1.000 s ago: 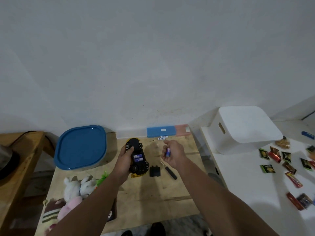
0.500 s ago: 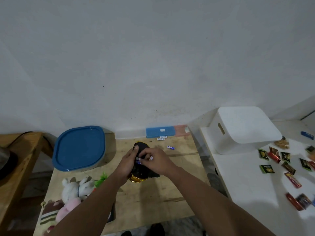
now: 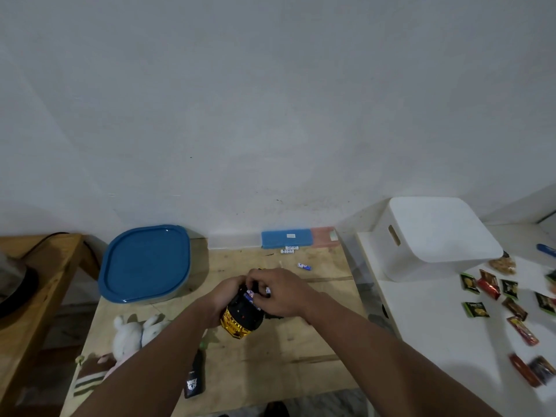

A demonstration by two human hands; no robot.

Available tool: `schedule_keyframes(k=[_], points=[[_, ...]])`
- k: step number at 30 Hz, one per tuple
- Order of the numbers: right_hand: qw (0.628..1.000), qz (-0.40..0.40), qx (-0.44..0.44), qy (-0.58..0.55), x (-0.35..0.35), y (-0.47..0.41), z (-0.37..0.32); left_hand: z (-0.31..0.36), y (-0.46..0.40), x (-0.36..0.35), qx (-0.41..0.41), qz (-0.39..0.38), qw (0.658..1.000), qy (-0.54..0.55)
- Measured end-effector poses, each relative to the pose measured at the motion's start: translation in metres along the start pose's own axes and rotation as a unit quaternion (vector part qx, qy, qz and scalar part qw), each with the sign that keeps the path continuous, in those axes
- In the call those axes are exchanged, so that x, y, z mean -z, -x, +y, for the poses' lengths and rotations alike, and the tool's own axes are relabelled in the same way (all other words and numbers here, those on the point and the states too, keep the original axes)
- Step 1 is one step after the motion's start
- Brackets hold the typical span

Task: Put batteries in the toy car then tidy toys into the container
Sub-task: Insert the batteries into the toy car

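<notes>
An upturned black and gold toy car [image 3: 240, 317] is gripped by my left hand [image 3: 224, 296] above the wooden table [image 3: 270, 356]. My right hand [image 3: 279, 291] rests on the car's underside, fingertips pinching a blue and white battery [image 3: 251, 294] at the open battery bay. One loose battery [image 3: 304, 266] lies on the table behind the hands, and two white ones [image 3: 287, 251] lie near the wall. The container with a blue lid [image 3: 146, 263] stands at the back left. A white plush rabbit [image 3: 132, 329] lies front left.
A blue and pink box [image 3: 296, 237] leans on the wall. A small black item [image 3: 194, 377] lies by my left forearm. On the white table to the right stand a white bin [image 3: 433, 236] and several snack packets [image 3: 508, 299]. A wooden shelf [image 3: 39, 266] is at far left.
My right hand dropped one battery on the table, then came left onto the car's underside. It now presses a battery at the bay; the car is tilted up more in my left hand.
</notes>
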State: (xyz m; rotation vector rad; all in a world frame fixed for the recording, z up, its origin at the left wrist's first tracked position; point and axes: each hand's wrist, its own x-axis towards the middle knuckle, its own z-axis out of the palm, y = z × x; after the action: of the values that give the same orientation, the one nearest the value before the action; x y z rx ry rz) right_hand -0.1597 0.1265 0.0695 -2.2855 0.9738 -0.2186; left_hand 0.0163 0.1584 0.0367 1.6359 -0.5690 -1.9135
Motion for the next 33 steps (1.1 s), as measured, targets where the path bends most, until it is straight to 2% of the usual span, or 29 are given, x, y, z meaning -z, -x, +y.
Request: schedule_keyframes(k=[5,10,14,18,20,23,25,27,28,29,33], points=[[0.999,-0.022,0.022,0.045,0.007,-0.004,-0.009,0.001,0.005,-0.007,0.005,-0.011,1.0,-0.003],[1.0,0.002,-0.011,0.007,0.006,-0.004,-0.012,0.0,0.008,-0.004,-0.009,-0.013,1.0,0.009],[0.993,0.053,-0.066,-0.086,0.002,-0.003,-0.01,0.002,0.012,-0.008,-0.022,-0.011,0.999,0.031],[0.963,0.115,-0.129,-0.207,-0.003,-0.001,-0.004,0.001,0.008,-0.012,-0.036,0.001,0.997,0.069],[0.94,0.145,-0.154,-0.267,-0.001,0.0,-0.003,0.0,0.007,-0.013,-0.043,0.002,0.995,0.092],[0.872,0.192,-0.211,-0.398,0.011,0.004,-0.006,-0.004,0.007,-0.014,-0.078,0.001,0.996,0.052],[0.801,0.2,-0.262,-0.499,0.019,0.005,-0.005,-0.007,0.005,-0.013,-0.112,0.007,0.993,0.033],[0.711,0.197,-0.286,-0.611,0.025,0.008,-0.001,-0.007,0.001,-0.014,-0.139,0.03,0.988,0.069],[0.685,0.19,-0.296,-0.637,0.027,0.009,0.001,-0.007,0.0,-0.015,-0.145,0.046,0.984,0.093],[0.68,0.179,-0.309,-0.64,0.026,0.009,0.004,-0.006,0.0,-0.016,-0.148,0.056,0.981,0.117],[0.71,0.136,-0.34,-0.602,0.018,0.009,0.002,-0.003,0.002,-0.019,-0.165,0.064,0.971,0.16]])
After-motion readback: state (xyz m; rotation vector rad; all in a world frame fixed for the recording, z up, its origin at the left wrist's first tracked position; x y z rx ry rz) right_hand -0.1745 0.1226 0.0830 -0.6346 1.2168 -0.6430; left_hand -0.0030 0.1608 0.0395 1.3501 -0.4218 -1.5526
